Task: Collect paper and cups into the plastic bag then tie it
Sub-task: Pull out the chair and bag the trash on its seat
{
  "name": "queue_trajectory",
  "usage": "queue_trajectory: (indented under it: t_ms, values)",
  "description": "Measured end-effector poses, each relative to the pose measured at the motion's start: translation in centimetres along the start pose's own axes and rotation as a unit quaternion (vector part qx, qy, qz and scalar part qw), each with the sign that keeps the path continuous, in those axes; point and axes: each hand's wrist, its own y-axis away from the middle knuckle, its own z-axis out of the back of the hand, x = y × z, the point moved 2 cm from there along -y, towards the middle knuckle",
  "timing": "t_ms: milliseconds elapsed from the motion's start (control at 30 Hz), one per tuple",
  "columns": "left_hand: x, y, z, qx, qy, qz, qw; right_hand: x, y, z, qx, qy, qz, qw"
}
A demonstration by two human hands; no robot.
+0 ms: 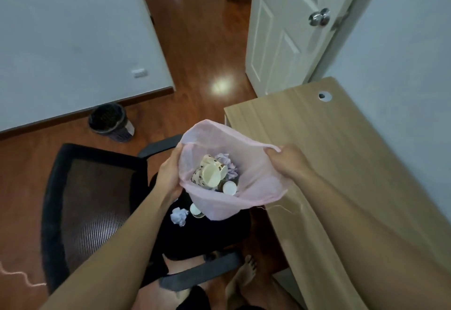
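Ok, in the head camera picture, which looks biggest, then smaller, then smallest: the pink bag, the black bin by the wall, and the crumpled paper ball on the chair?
1. Pink bag, though it is nearest the camera.
2. Black bin, farther off, so its true size is unsure.
3. Paper ball, clearly smallest.

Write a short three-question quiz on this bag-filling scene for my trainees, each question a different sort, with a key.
1. True or false: the pink plastic bag is already tied shut.
2. Which lies on the black chair seat, outside the bag? A) crumpled paper B) a spoon C) a book
3. Fill in: the left hand and right hand each grip the bag's ____.

Key: 1 false, its mouth is held open. 2 A, the crumpled paper. 3 rim.
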Motion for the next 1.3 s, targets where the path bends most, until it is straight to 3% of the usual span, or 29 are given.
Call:
queue_trajectory:
  t_ms: [267,500,733,833,1000,1067,1167,1233,1300]
  values:
    - [5.9,-5.2,1.5,-0.110,-0.182,0.005,0.977,-3.5,-6.3,-6.0,-0.061,0.014,-0.036,0.997]
    - [13.3,-10.0,3.7,-0.121,-0.178,0.038,0.976,-7.3,-11.8,-12.2,-0.097,0.107,-0.007,0.989]
    - [16.1,-10.8,4.4,-0.089,-0.193,0.023,0.977,-9.7,-14.0,-16.2,-0.272,0.220,0.052,0.935]
    - [16.1,-10.9,5.0,-0.093,-0.161,0.044,0.982,-10.7,-14.3,-17.2,-0.281,0.197,0.075,0.936]
    - [16.4,-12.0,7.3,-0.105,-0.205,0.023,0.973,-11.4,-14.4,-17.6,-0.288,0.222,0.098,0.926]
    - [18.4,-12.9,9.1,-0.082,-0.289,0.006,0.954,-11.3,-14.3,-17.6,-0.293,0.225,0.097,0.924]
    - [22.2,-13.8,10.9,0.068,-0.406,0.006,0.911,-11.2,-14.3,-17.7,-0.305,0.226,0.101,0.919]
    - [24.9,-14.2,11.3,0.126,-0.480,0.016,0.868,-11.2,-14.4,-17.7,-0.309,0.223,0.100,0.919]
    - [27.4,-14.5,11.6,0.144,-0.579,0.056,0.800,-11.2,-14.4,-17.8,-0.314,0.222,0.100,0.918]
